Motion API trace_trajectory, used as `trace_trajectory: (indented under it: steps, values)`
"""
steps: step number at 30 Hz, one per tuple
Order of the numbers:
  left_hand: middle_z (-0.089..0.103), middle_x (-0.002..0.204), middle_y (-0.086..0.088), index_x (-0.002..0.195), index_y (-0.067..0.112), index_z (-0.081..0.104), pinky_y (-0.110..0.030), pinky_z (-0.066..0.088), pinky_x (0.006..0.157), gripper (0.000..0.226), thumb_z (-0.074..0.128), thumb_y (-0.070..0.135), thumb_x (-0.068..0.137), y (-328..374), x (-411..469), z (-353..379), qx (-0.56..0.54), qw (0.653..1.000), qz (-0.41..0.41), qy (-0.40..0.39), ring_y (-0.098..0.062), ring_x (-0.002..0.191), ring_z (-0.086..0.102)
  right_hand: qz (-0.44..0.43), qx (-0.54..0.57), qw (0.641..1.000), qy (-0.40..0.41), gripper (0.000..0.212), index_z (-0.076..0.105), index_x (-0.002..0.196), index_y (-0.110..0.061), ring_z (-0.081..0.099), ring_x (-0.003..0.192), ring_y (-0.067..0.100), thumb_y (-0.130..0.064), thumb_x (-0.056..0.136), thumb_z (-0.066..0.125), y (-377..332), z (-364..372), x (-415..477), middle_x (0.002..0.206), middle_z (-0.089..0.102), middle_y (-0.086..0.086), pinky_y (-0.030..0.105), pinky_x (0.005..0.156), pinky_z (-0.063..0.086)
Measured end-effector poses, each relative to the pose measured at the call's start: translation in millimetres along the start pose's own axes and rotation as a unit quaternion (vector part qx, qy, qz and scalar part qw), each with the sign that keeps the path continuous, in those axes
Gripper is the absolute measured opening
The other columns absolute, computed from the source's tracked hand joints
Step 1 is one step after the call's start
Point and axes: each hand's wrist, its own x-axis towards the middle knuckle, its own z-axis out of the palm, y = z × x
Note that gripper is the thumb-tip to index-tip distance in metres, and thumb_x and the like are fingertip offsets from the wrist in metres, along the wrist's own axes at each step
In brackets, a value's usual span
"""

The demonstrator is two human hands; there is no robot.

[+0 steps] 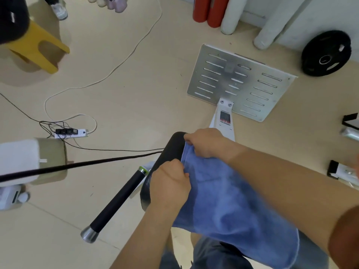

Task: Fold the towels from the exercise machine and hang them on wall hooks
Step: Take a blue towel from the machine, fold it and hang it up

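Currently left hand and right hand pinch blue towel edge on black pad; towel runs bodyward from pad.

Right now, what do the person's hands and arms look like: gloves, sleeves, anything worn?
Left hand and right hand are bare: no gloves, rings or watch visible. Both forearms uncovered. A dark reddish-brown sleeve shows at the right upper arm, at the frame edge; no left sleeve in view.
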Motion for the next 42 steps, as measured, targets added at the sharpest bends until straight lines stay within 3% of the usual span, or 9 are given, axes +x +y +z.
trace_trajectory:
  steps: [6,10,18,22,25,30,33,37,42]
  values:
    - [0.061,0.093,-0.003,0.095,0.011,0.058,-0.029,0.046,0.074,0.020,0.045,0.026,0.094,3.4,0.0,1.0,0.005,1.000,0.002,-0.008,-0.019,0.085,0.057,-0.036,0.016,0.997,0.070,0.013,0.044,0.078,-0.024,0.039,0.083,0.020,-0.013,0.076,0.051,16.0,-3.4,4.4,0.095,0.041,0.001,0.032,0.063,0.034]
    - [0.058,0.084,-0.003,0.085,0.012,0.055,-0.034,0.047,0.068,0.019,0.047,0.028,0.091,7.8,-12.8,2.9,-0.035,0.998,-0.005,0.042,-0.020,0.077,0.056,-0.056,0.092,0.992,0.059,0.031,0.031,0.063,-0.026,0.045,0.079,0.023,-0.003,0.069,0.050,19.7,-9.0,5.6,0.078,0.044,-0.002,0.029,0.060,0.033]
    - [0.054,0.081,0.000,0.085,0.019,0.045,-0.042,0.048,0.068,0.006,0.046,0.014,0.089,4.5,-25.2,4.4,-0.113,0.989,-0.008,0.092,-0.024,0.073,0.056,-0.009,0.233,0.970,0.073,0.034,0.053,0.090,-0.024,0.049,0.081,0.020,0.006,0.073,0.051,12.4,-2.1,19.5,0.079,0.047,-0.006,0.029,0.066,0.040]
    - [0.053,0.090,0.001,0.097,0.019,0.050,-0.040,0.049,0.071,0.012,0.042,0.013,0.091,2.6,-26.1,2.8,-0.091,0.992,0.014,0.087,-0.024,0.079,0.058,0.027,0.277,0.957,0.076,0.021,0.067,0.096,-0.010,0.051,0.082,0.019,0.001,0.083,0.054,9.9,8.9,23.4,0.082,0.057,-0.001,0.024,0.067,0.040]
    - [0.054,0.093,0.000,0.101,0.017,0.056,-0.037,0.049,0.073,0.017,0.042,0.014,0.092,0.4,-23.8,5.4,-0.076,0.994,0.013,0.074,-0.023,0.081,0.058,0.050,0.308,0.945,0.099,0.005,0.057,0.090,-0.013,0.053,0.083,0.024,-0.010,0.087,0.055,6.4,22.4,26.4,0.091,0.059,0.007,0.028,0.069,0.040]
    - [0.055,0.093,-0.002,0.102,0.016,0.059,-0.036,0.049,0.071,0.019,0.042,0.016,0.094,-5.9,-22.0,12.2,-0.071,0.993,0.037,0.083,-0.022,0.083,0.057,0.073,0.324,0.939,0.091,0.009,0.048,0.088,-0.017,0.048,0.077,0.019,-0.019,0.092,0.055,0.2,30.0,32.0,0.087,0.054,0.002,0.026,0.063,0.037]
    - [0.046,0.087,0.000,0.103,0.018,0.056,-0.031,0.039,0.053,0.020,0.045,0.015,0.087,-9.5,-23.9,18.1,-0.056,0.990,0.064,0.113,-0.021,0.074,0.050,0.087,0.369,0.919,0.107,0.013,0.050,0.081,-0.018,0.046,0.071,0.017,-0.016,0.089,0.061,0.7,30.6,31.1,0.073,0.050,-0.005,0.022,0.057,0.034]
    - [0.048,0.075,-0.003,0.095,0.016,0.060,-0.027,0.034,0.032,0.034,0.074,0.003,0.067,-12.9,-32.0,21.9,0.025,0.986,0.103,0.131,-0.021,0.057,0.048,0.114,0.401,0.904,0.096,0.022,0.050,0.072,-0.020,0.048,0.076,0.018,-0.012,0.084,0.066,1.2,26.4,34.9,0.070,0.048,-0.007,0.024,0.067,0.037]
    - [0.058,0.084,0.007,0.108,0.027,0.051,-0.033,0.051,0.047,0.023,0.062,0.027,0.087,-31.3,-45.6,19.8,-0.043,0.988,0.089,0.115,-0.016,0.064,0.058,0.126,0.400,0.902,0.101,0.010,0.055,0.084,-0.016,0.051,0.081,0.018,-0.013,0.085,0.065,-1.3,27.0,35.6,0.075,0.050,-0.006,0.026,0.071,0.038]
